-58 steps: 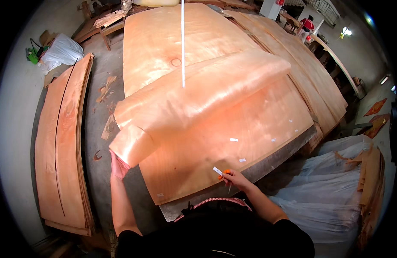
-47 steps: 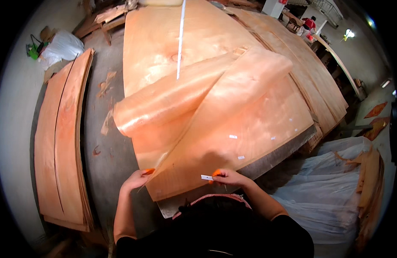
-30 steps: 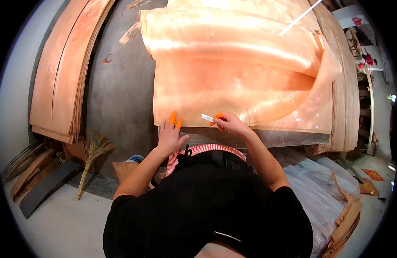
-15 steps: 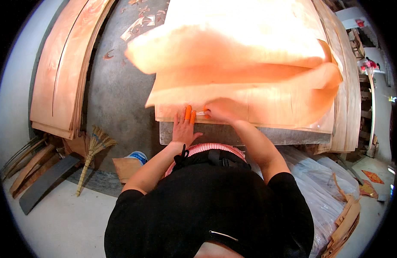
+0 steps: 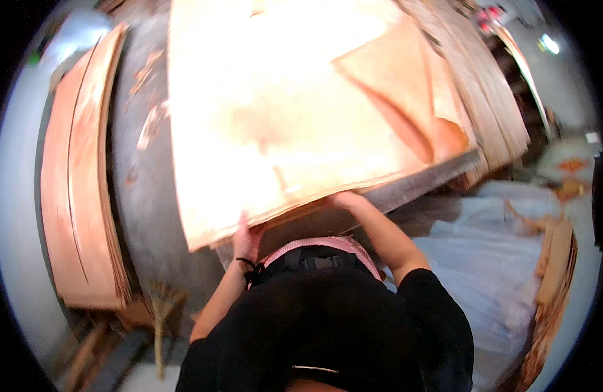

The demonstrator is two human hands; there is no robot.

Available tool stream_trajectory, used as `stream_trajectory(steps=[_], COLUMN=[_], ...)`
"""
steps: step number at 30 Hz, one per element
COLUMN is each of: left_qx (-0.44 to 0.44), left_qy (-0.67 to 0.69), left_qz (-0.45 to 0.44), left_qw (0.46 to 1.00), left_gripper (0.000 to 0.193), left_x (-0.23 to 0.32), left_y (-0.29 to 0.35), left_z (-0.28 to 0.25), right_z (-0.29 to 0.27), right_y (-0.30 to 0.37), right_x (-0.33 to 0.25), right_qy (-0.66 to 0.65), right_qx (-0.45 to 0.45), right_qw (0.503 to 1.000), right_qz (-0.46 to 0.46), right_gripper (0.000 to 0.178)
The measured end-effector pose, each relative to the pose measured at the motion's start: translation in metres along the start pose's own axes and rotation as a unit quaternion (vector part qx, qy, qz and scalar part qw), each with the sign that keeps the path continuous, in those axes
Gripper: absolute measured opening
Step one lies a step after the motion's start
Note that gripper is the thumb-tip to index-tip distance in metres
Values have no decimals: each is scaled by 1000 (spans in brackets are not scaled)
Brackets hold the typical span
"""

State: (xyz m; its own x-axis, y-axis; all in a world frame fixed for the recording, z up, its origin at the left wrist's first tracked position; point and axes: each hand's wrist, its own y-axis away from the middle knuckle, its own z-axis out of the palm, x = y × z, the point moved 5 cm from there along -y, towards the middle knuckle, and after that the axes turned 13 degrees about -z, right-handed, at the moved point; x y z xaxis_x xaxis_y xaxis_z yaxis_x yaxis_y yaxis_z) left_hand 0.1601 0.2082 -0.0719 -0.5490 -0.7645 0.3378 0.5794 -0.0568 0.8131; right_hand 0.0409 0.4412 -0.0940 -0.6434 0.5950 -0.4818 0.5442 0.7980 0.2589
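A stack of thin wood veneer sheets (image 5: 216, 163) lies in front of me, bright with glare on top. My left hand (image 5: 246, 240) grips its near edge toward the left corner, one digit showing against the edge and the other fingers partly hidden. Further right, my right hand (image 5: 346, 198) holds the same near edge from beneath, its fingertips out of sight under the sheets. A loose flap of veneer (image 5: 396, 78) lies folded over on the right part of the stack, with a curled edge at its near right.
The dark grey support (image 5: 419, 184) juts out under the stack. To the left stands another veneer stack (image 5: 79, 189), with a straw broom (image 5: 159, 320) by its near end. Clear plastic sheeting (image 5: 484, 255) covers something at the right, beside brown scraps (image 5: 553, 261).
Both hands have gone from the top of the sheet to the stack's near edge. The billowing sheet no longer spreads across the front; a folded flap lies at the right. The view has turned.
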Motion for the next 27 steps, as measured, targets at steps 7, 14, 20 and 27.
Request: stream_trajectory(steps=[7, 14, 20, 27], left_qx=[10, -33, -73, -22], left_qy=[-163, -193, -192, -214], left_qz=[131, 210, 215, 227], left_qw=[978, 958, 955, 950], left_gripper=[40, 40, 36, 32], left_x=[68, 106, 129, 123], left_y=[34, 77, 76, 74], left_z=[65, 121, 154, 141], right_z=[-26, -15, -20, -48], right_y=[30, 87, 149, 283], right_x=[-13, 19, 88, 144], right_qy=[-106, -167, -325, -610], right_qx=[19, 184, 278, 312], right_qw=[992, 966, 893, 718], right_qz=[67, 75, 143, 125], right_gripper=[25, 17, 22, 27])
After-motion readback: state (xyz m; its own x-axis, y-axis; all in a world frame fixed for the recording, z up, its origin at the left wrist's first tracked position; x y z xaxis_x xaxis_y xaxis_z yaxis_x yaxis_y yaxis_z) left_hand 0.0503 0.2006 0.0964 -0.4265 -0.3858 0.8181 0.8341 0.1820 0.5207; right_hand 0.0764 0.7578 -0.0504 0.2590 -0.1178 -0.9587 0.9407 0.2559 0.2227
